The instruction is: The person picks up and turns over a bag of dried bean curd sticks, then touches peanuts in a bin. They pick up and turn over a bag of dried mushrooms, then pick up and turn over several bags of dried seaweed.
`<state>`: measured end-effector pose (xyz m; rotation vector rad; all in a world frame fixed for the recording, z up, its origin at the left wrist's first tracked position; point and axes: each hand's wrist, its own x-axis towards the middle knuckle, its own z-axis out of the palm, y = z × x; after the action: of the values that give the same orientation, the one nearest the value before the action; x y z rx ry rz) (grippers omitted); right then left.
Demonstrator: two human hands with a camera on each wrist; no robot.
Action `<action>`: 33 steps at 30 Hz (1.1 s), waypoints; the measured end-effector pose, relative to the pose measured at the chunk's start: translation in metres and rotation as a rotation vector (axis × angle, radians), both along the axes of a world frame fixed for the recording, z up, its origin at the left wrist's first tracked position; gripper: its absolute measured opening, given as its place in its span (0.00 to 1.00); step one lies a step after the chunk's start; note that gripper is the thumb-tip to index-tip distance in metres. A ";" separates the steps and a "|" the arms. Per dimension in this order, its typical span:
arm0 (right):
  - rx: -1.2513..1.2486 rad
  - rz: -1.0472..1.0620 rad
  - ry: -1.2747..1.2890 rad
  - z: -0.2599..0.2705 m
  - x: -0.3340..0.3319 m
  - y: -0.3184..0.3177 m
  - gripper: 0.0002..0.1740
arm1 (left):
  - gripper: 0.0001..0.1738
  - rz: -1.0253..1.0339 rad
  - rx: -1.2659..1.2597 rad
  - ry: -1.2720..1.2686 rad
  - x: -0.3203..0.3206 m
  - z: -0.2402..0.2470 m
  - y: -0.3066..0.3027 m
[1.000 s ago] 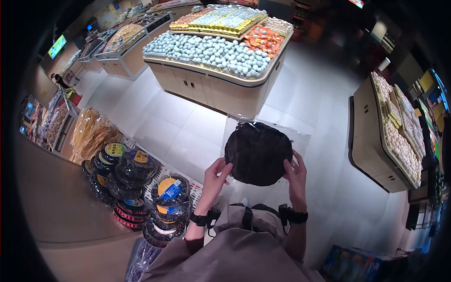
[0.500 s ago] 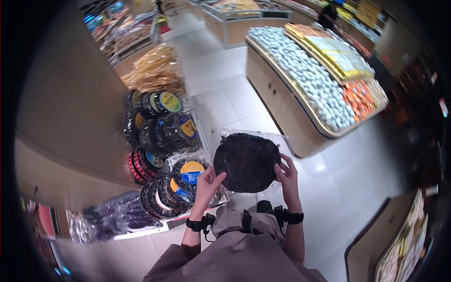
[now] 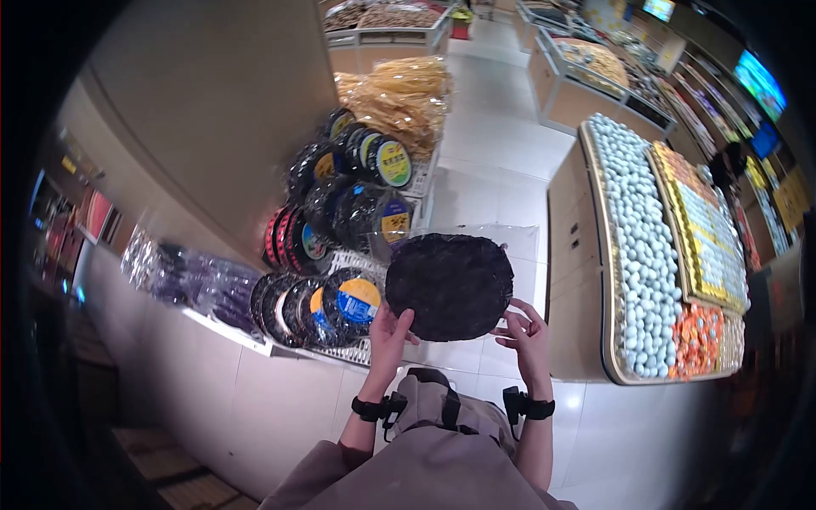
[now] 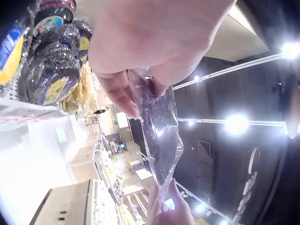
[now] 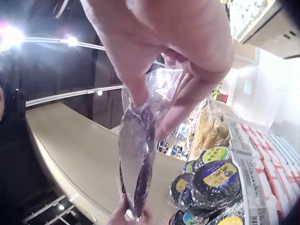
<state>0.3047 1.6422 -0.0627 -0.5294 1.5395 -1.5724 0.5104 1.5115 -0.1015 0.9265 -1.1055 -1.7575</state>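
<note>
A dark round flat pack [image 3: 450, 287] in clear film is held up in front of the body in the head view. My left hand [image 3: 390, 340] pinches its left edge, thumb on the near face. At the right edge, my right hand [image 3: 524, 338] pinches the clear film. The left wrist view shows the pack [image 4: 161, 136] edge-on, hanging between the thumb and fingers of the left hand [image 4: 150, 42]. In the right wrist view, the right hand [image 5: 164, 42] grips the wrapper's clear end, and the dark pack [image 5: 136, 154] extends toward the other hand.
Stacked round dark packs [image 3: 344, 217] with coloured labels stand on a white rack to the left, beside yellow bagged goods [image 3: 399, 93] and purple bagged goods [image 3: 204, 276]. An egg counter [image 3: 574, 246] stands at the right. A wide pillar [image 3: 212, 110] rises at the left.
The view has turned left, so the rack sits nearer the middle and the egg counter has shifted right. Both hands still hold the pack; the right fingers are more spread.
</note>
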 end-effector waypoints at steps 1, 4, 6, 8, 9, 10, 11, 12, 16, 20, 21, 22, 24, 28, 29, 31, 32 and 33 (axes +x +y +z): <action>0.009 0.007 -0.036 -0.002 -0.004 -0.008 0.22 | 0.11 0.058 -0.024 0.021 0.000 -0.004 0.001; -0.011 0.132 -0.040 -0.017 -0.014 -0.042 0.20 | 0.12 0.197 -0.049 0.019 0.007 -0.004 -0.002; -0.014 0.226 -0.041 -0.017 -0.011 -0.069 0.19 | 0.14 0.277 -0.057 0.007 0.014 0.011 -0.004; -0.040 0.318 -0.087 -0.013 -0.003 -0.096 0.20 | 0.18 0.321 -0.058 -0.019 0.034 0.010 -0.006; -0.041 0.374 -0.074 -0.014 0.001 -0.110 0.19 | 0.21 0.349 -0.065 -0.035 0.042 0.012 -0.006; -0.045 0.410 -0.078 -0.014 0.005 -0.123 0.19 | 0.24 0.374 -0.072 -0.050 0.048 0.014 -0.006; -0.043 0.460 -0.085 -0.014 0.011 -0.136 0.19 | 0.29 0.420 -0.077 -0.025 0.052 0.017 -0.005; -0.042 0.509 -0.090 -0.015 0.017 -0.147 0.20 | 0.29 0.451 -0.081 -0.028 0.058 0.015 -0.005; -0.028 0.669 -0.021 -0.015 0.041 -0.190 0.21 | 0.34 0.585 -0.150 -0.095 0.086 0.008 -0.010; -0.039 0.847 0.002 -0.010 0.057 -0.221 0.21 | 0.30 0.857 -0.045 -0.003 0.105 0.002 -0.023; -0.021 0.865 -0.013 -0.017 0.060 -0.229 0.21 | 0.30 0.887 -0.093 0.011 0.110 0.007 -0.027; 0.007 0.887 -0.031 -0.021 0.064 -0.237 0.22 | 0.29 0.921 -0.132 0.020 0.115 0.011 -0.027; 0.053 0.964 -0.022 -0.035 0.071 -0.245 0.21 | 0.29 0.998 -0.102 0.008 0.122 0.017 -0.024; 0.119 1.114 -0.061 -0.110 0.081 -0.277 0.22 | 0.30 1.159 -0.166 -0.011 0.133 0.016 -0.009; 0.116 1.151 0.018 -0.141 0.082 -0.288 0.23 | 0.30 1.186 -0.176 -0.023 0.136 0.012 -0.003; 0.176 1.183 0.059 -0.157 0.089 -0.300 0.27 | 0.30 1.258 -0.180 -0.041 0.133 0.012 0.007; 0.183 1.232 0.064 -0.160 0.091 -0.302 0.27 | 0.30 1.289 -0.168 -0.044 0.129 0.017 0.013; 0.252 1.211 0.126 -0.164 0.093 -0.305 0.29 | 0.30 1.323 -0.158 -0.050 0.125 0.021 0.019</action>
<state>0.3979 1.3368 -0.2266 -1.1359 1.0725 -0.4136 0.6357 1.5305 -0.0803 1.1823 -0.3920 -0.5455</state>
